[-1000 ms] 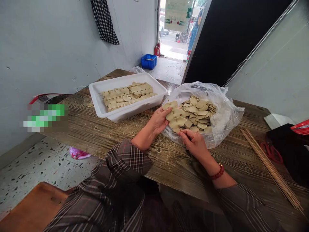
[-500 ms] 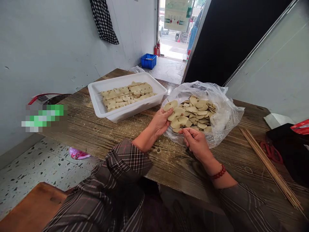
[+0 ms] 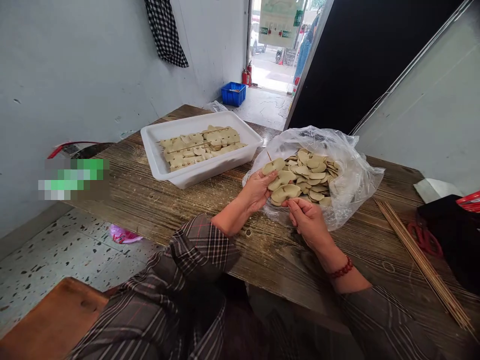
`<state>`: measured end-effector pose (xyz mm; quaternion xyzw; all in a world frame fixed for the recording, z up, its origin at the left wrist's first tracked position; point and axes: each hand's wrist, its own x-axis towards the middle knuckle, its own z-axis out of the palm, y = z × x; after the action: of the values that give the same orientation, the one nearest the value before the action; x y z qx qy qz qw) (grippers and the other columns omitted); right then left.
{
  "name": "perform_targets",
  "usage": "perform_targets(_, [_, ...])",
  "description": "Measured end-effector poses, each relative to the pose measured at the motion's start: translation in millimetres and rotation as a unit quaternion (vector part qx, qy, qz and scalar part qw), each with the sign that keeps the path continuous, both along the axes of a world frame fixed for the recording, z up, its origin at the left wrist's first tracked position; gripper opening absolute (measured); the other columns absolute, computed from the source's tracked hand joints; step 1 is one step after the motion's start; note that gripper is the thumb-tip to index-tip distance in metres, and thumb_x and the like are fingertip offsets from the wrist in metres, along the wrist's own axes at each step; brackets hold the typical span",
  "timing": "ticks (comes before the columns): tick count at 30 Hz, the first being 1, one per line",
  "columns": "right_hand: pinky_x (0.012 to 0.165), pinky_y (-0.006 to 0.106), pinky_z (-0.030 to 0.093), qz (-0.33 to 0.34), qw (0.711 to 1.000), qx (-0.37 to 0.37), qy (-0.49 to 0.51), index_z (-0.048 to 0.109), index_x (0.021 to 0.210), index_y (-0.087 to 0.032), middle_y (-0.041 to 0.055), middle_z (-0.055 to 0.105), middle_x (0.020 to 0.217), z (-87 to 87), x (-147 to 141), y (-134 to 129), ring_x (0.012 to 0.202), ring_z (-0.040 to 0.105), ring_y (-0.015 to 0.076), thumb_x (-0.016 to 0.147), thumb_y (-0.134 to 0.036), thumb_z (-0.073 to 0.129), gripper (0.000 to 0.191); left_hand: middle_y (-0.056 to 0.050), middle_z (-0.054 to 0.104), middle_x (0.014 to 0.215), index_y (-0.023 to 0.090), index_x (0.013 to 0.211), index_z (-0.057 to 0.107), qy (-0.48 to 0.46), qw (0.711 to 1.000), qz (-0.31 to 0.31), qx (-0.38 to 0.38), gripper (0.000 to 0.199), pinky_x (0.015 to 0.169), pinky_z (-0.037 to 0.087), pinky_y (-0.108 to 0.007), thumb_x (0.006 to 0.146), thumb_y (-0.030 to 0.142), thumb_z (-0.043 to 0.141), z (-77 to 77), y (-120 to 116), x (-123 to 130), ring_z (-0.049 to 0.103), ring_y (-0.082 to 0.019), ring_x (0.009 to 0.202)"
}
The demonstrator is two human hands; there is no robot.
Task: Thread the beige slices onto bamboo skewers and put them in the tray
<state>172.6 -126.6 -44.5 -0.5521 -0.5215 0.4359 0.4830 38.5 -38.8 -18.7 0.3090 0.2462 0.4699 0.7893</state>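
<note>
My left hand (image 3: 258, 191) is closed around the edge of several flat, oval beige slices (image 3: 285, 192) that sit in a row on a thin wooden skewer (image 3: 269, 156). The skewer's far end pokes out beyond the top slice. At the near end, my right hand (image 3: 309, 220) pinches the skewer just below the lowest slice; its fingers hide that end. Right behind both hands, a clear plastic bag (image 3: 362, 172) lies open with a heap of loose slices (image 3: 314, 172) in it.
A white plastic tray (image 3: 225, 169) with skewered slices (image 3: 202, 145) stands left of the bag on the wooden table (image 3: 150, 200). To the right lie a bundle of bare skewers (image 3: 423, 262), red-handled scissors (image 3: 425, 239) and a black item (image 3: 450, 225).
The skewer's far end sticks out farther past the top slice. My right fingers are closer against the lowest slice. The whole view has shifted slightly.
</note>
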Motion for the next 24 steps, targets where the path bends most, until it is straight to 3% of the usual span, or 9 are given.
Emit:
perform_targets(6, [0.034,0.02,0.019,-0.026,0.999,0.031,0.013,0.068,0.088,-0.016,-0.0074,0.042,0.045,0.9,13,5,0.036,0.029,0.006,0.086,-0.054,0.058,0.039,-0.01,0.073,0.092,0.012,0.104,0.063,0.036,0.999,-0.001,0.021,0.025,0.076,0.056,-0.03,0.084,0.026,0.067,1.9,7,-11,0.07,-0.015,0.074])
perform_targets(11, [0.032,0.018,0.02,-0.116,0.989,0.057,0.064,0.066,0.087,-0.016,-0.0086,0.04,0.045,7.5,29,12,0.036,0.028,0.0054,0.083,-0.054,0.063,0.038,-0.007,0.072,0.085,0.014,0.099,0.061,0.113,0.988,0.077,0.07,0.021,0.074,0.053,-0.028,0.085,0.028,0.064,2.8,18,-22,0.068,-0.013,0.07])
perform_targets(14, [0.032,0.018,0.019,-0.142,0.985,0.065,0.076,0.066,0.087,-0.016,-0.0088,0.04,0.045,9.3,33,15,0.036,0.028,0.0048,0.081,-0.054,0.065,0.039,-0.005,0.07,0.08,0.013,0.094,0.064,0.216,0.959,0.112,0.146,0.015,0.067,0.05,-0.025,0.083,0.023,0.063,-2.1,21,-22,0.064,-0.012,0.065])
perform_targets(16, [0.031,0.017,0.02,-0.145,0.984,0.067,0.078,0.066,0.087,-0.016,-0.0089,0.041,0.045,9.2,33,15,0.035,0.028,0.0047,0.08,-0.055,0.065,0.04,-0.004,0.069,0.08,0.014,0.09,0.067,0.315,0.911,0.135,0.228,0.012,0.069,0.049,-0.025,0.08,0.019,0.063,-6.5,24,-21,0.062,-0.013,0.068])
perform_targets(19, [0.03,0.017,0.019,-0.14,0.985,0.062,0.082,0.066,0.087,-0.016,-0.0092,0.041,0.044,7.9,32,16,0.034,0.028,0.0046,0.08,-0.056,0.065,0.041,-0.005,0.068,0.086,0.015,0.089,0.07,0.467,0.789,0.171,0.361,0.015,0.077,0.048,-0.029,0.078,0.014,0.061,-12.3,29,-23,0.06,-0.015,0.077])
perform_targets(21, [0.03,0.017,0.018,-0.137,0.985,0.06,0.084,0.066,0.088,-0.016,-0.0094,0.041,0.044,7.3,31,16,0.034,0.028,0.0045,0.081,-0.055,0.065,0.04,-0.006,0.067,0.09,0.015,0.092,0.07,0.535,0.715,0.179,0.412,0.018,0.081,0.048,-0.031,0.079,0.014,0.058,-15.3,32,-26,0.06,-0.017,0.081])
perform_targets(24, [0.03,0.018,0.018,-0.133,0.985,0.065,0.084,0.066,0.088,-0.016,-0.0093,0.041,0.044,7.8,30,15,0.034,0.028,0.0047,0.081,-0.053,0.064,0.038,-0.009,0.065,0.093,0.016,0.095,0.07,0.596,0.641,0.165,0.456,0.019,0.086,0.047,-0.035,0.082,0.018,0.056,-19.3,35,-30,0.059,-0.021,0.089])
